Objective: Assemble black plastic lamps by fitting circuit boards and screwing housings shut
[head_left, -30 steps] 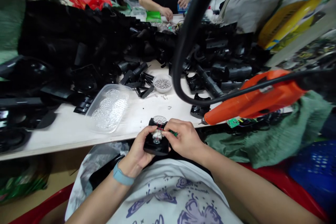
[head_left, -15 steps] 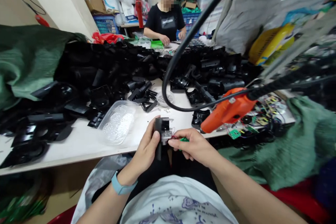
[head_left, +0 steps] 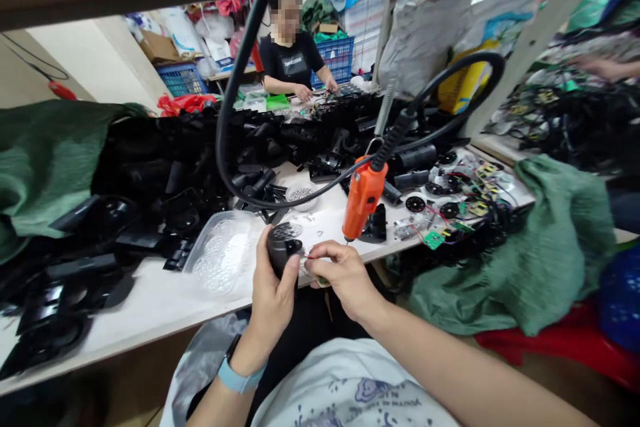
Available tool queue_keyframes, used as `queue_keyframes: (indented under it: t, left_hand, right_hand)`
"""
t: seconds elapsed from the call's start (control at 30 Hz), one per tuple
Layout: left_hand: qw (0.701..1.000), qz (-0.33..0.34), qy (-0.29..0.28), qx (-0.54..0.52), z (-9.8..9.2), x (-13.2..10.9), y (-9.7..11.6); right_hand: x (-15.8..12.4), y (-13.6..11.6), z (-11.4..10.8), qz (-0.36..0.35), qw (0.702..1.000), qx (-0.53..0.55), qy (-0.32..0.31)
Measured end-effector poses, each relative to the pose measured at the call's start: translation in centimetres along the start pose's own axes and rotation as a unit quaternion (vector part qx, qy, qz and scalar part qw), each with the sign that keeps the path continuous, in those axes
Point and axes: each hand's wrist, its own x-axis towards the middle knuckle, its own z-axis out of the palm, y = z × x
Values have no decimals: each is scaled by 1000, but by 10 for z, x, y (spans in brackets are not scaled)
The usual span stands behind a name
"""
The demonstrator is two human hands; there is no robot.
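My left hand (head_left: 273,297) is wrapped round a small black plastic housing (head_left: 280,247) held upright in front of my chest, its round top showing. My right hand (head_left: 340,273) pinches a small green circuit board (head_left: 320,278) with thin red wires, right beside the housing. An orange electric screwdriver (head_left: 363,197) hangs on a black cable (head_left: 235,113) just above and to the right of my hands. A clear plastic tub of round lenses (head_left: 220,250) sits on the white table (head_left: 150,300) to the left of my hands.
Piles of black plastic parts (head_left: 165,160) cover the far table. A small white bowl of screws (head_left: 300,195) stands behind the housing. Circuit boards and wires (head_left: 460,203) lie at right, by green cloth (head_left: 530,260). A person in a black shirt (head_left: 293,67) works at the far end.
My view has tilted up. The left hand has turned the housing upright and lifted it slightly; the right hand stays at it with the board. The orange screwdriver now hangs upright, nearer the hands.
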Motion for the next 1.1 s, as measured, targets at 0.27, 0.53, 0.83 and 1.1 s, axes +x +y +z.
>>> queue_keyframes:
  t: [0.27, 0.53, 0.83, 1.1]
  left_hand:
    - [999, -32, 14, 34, 6, 3, -7]
    - [979, -121, 15, -165, 19, -3, -9]
    - [935, -184, -50, -299, 22, -6, -17]
    - [921, -210, -34, -326, 19, 0, -18]
  right_hand:
    - [3, 3, -1, -90, 995, -36, -30]
    - [-13, 13, 0, -453, 742, -494, 12]
    - [-22, 11, -10, -496, 593, -630, -73]
    - [-27, 16, -34, -300, 908, -284, -68]
